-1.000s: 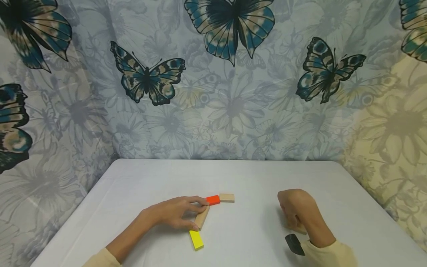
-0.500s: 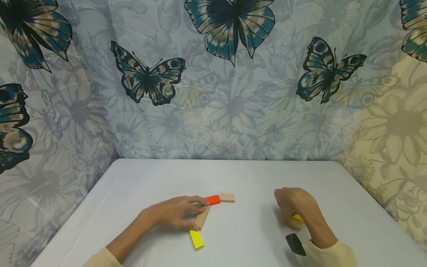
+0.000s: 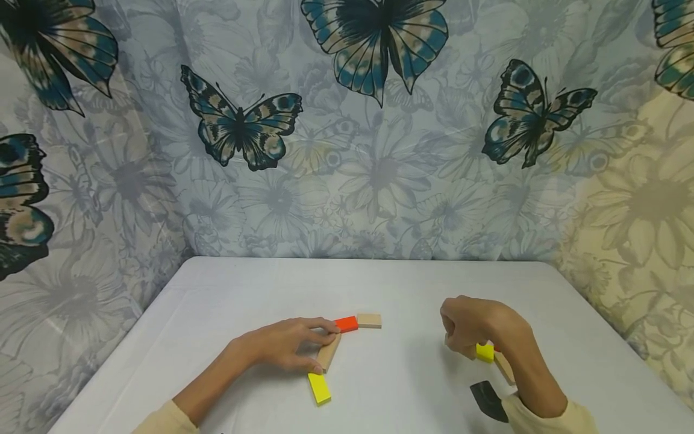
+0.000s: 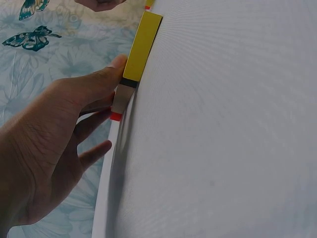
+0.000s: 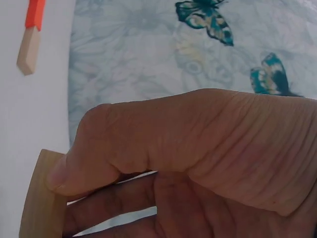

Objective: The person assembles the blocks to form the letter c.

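Your left hand [image 3: 287,345] lies over the middle of the white table [image 3: 228,295], its thumb and forefinger spread along a wood block [image 3: 329,354]: thumb at the near end, forefinger at the far end. You cannot tell from here whether they pinch it. That piece sits second in a curved line. A yellow block [image 3: 320,390] lies at its near end, a red block [image 3: 347,324] at its far end, and a light block [image 3: 369,321] meets the red one's right end.

Your right hand [image 3: 477,322] is well apart, on the right side, bent down at the wrist. The right wrist view shows it holding a plain block [image 5: 42,198], thumb pressed to the face. From the head view the hand hides most of that piece. Just below your right palm lie a second yellow block [image 3: 485,352] and a tan block [image 3: 504,367], with a sliver of red beside them. A black strap [image 3: 488,401] sticks out left of your right sleeve [image 3: 550,415].
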Demonstrator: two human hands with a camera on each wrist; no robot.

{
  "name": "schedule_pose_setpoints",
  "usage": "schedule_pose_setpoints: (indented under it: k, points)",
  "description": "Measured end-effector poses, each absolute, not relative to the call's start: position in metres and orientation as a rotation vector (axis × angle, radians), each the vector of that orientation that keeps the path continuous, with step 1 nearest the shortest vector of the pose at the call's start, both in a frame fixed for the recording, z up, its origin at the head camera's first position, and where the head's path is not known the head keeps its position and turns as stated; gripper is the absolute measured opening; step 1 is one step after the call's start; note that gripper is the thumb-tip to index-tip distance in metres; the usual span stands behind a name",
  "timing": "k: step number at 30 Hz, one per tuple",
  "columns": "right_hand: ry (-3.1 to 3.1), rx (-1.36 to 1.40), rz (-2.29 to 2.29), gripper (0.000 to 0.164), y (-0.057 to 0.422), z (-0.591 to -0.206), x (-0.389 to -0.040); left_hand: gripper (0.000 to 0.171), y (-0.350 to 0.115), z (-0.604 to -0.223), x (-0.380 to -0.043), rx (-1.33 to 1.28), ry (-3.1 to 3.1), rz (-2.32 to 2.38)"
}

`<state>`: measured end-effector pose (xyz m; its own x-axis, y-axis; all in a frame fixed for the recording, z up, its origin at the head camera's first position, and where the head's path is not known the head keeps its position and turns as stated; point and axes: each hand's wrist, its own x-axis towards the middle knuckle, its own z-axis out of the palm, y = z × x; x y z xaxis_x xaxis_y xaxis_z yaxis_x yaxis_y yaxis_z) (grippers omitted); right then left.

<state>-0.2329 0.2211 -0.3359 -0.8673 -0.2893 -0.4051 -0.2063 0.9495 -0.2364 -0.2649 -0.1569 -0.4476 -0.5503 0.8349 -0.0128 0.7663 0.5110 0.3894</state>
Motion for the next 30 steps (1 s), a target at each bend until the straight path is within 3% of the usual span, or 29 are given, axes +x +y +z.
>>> schedule_pose_setpoints:
  k: [20,30]
  points:
    - [2.606,-0.736,-0.305,0.029,0.184,-0.338,-0.224,0.064,-0.157,-0.448,-0.266,1.366,2.539,0.518]
    - [2.56,-0.766,-0.321,0.03,0.162,-0.343,-0.222,0.064,-0.157,-0.447,-0.267,1.33,2.536,0.501]
